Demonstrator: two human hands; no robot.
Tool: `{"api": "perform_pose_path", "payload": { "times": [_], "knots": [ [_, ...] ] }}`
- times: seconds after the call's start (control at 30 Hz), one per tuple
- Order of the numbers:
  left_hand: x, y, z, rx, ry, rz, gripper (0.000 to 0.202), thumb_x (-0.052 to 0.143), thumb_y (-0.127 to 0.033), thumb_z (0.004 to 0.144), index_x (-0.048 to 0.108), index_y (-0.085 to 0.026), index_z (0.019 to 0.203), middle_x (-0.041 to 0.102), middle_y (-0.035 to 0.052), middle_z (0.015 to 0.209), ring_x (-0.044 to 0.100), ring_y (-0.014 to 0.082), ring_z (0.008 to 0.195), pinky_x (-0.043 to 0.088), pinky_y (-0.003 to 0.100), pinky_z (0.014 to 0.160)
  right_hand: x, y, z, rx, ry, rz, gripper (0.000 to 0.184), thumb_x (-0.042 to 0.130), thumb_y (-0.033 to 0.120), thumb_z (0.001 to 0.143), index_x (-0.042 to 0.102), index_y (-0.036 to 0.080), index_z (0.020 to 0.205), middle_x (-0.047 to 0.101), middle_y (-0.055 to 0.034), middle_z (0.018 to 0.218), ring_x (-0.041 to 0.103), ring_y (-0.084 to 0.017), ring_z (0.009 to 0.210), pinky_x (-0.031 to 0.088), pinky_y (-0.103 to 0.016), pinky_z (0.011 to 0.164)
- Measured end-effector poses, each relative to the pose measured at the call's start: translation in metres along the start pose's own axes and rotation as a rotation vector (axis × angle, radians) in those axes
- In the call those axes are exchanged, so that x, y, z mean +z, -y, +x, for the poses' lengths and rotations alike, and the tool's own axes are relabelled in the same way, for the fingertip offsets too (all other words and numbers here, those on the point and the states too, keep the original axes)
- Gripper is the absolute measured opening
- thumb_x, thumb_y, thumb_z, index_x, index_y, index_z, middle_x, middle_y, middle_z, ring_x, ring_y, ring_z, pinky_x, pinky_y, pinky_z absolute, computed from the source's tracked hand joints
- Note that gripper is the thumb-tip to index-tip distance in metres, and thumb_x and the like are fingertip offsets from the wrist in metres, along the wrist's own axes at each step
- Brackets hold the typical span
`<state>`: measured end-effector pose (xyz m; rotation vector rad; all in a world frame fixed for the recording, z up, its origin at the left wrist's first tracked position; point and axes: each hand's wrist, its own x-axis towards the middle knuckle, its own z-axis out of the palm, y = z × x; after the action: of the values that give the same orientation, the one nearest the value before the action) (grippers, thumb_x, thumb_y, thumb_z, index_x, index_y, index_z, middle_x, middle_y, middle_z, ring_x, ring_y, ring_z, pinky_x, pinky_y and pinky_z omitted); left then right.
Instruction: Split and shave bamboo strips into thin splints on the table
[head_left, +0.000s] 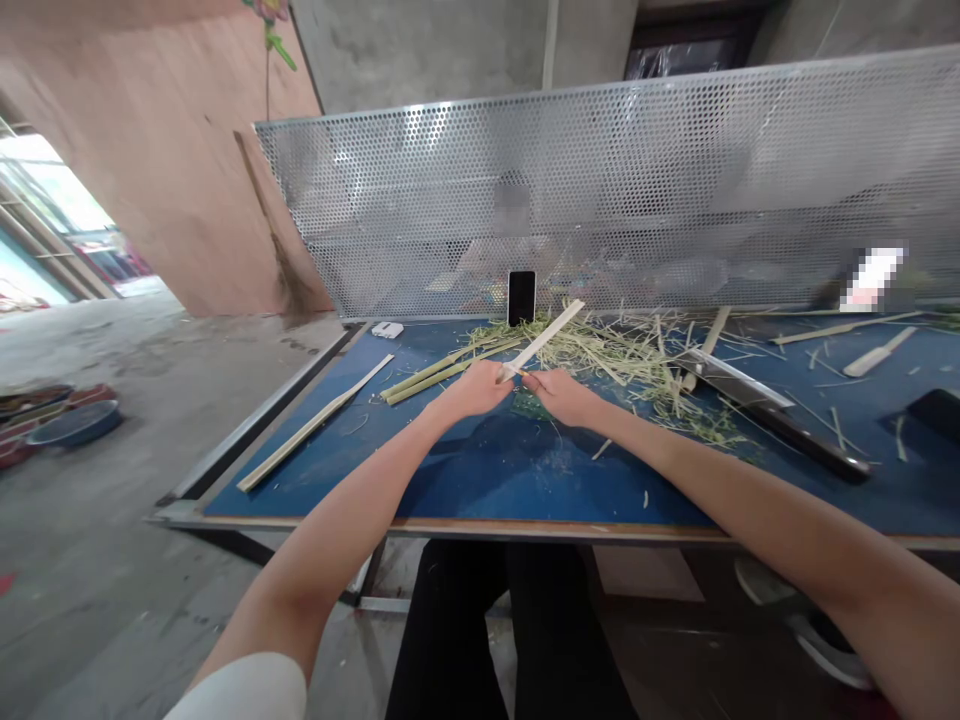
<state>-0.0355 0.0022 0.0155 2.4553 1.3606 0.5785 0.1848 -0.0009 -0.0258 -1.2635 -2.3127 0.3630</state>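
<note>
Both of my hands meet over the middle of the blue table (465, 480). My left hand (474, 388) is closed round the near end of a pale bamboo strip (546, 334) that points up and away to the right. My right hand (561, 393) is closed too, pinching at the same end of the strip right beside the left hand. What its fingers hold is too small to name. Behind the hands lies a heap of green bamboo shavings (622, 355).
A large cleaver (757, 398) lies to the right. Long bamboo strips (315, 425) and split green pieces (442, 372) lie to the left. A black phone (521, 297) leans upright against the perforated metal screen (600, 190). A small white object (387, 329) sits at the far-left corner.
</note>
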Motion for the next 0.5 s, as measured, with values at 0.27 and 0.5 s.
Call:
{"api": "perform_pose_path", "payload": {
  "times": [0.27, 0.5],
  "knots": [
    [-0.0059, -0.0063, -0.0034, -0.011, 0.063, -0.154, 0.032, 0.053, -0.023, 0.092, 0.034, -0.025, 0.066, 0.039, -0.0047, 0.054, 0.041, 0.0118, 0.050, 0.027, 0.029, 0.052, -0.0069, 0.0052, 0.0014, 0.018, -0.028, -0.078, 0.057, 0.029, 0.055, 0.115, 0.063, 0.023, 0.084, 0.063, -0.0058, 0.069, 0.059, -0.022, 0.067, 0.040, -0.032, 0.067],
    [-0.0093, -0.0106, -0.0051, -0.128, 0.116, -0.229, 0.028, 0.056, -0.027, 0.091, 0.038, -0.026, 0.069, 0.043, -0.0042, 0.050, 0.049, 0.0139, 0.041, 0.036, 0.027, 0.046, -0.0061, 0.0084, 0.0035, 0.050, -0.012, -0.211, 0.051, 0.030, 0.045, 0.117, 0.070, 0.020, 0.095, 0.072, -0.0117, 0.082, 0.068, -0.027, 0.078, 0.043, -0.034, 0.073]
  ]
}}
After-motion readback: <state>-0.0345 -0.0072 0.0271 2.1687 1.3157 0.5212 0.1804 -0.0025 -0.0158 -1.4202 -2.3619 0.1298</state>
